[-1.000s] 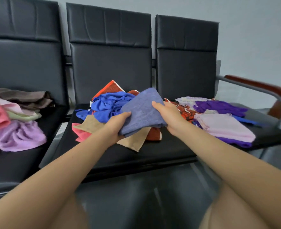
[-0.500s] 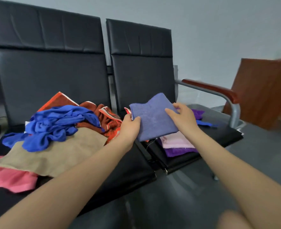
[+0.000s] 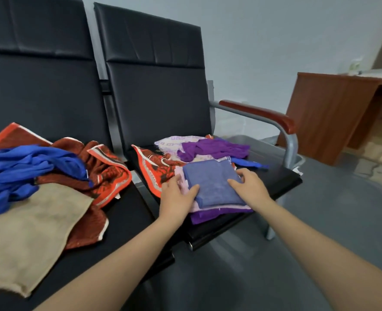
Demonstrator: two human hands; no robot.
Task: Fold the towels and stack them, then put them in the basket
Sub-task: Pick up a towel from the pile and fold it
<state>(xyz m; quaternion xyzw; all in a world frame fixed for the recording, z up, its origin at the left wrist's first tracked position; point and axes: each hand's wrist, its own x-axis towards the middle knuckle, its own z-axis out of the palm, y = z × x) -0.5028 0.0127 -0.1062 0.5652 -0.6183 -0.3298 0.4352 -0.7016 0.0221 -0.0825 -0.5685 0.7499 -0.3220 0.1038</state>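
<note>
The row of black seats [image 3: 122, 221] carries loose towels [image 3: 28, 162] on the left. On the right seat the stack [image 3: 219, 212] has just received the folded blue towel [image 3: 212, 182]. Both hands, left [image 3: 177, 196] and right [image 3: 249, 187], lie flat-fingered on its edges, gripping nothing. Stacking looks finished here; next, fetch another loose towel.

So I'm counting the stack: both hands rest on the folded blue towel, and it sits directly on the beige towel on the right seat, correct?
Not quite. The head view shows both hands, left and right, on the folded blue towel, but it sits on a pink towel over a purple one. The beige towel lies on the neighbouring seat.
</note>
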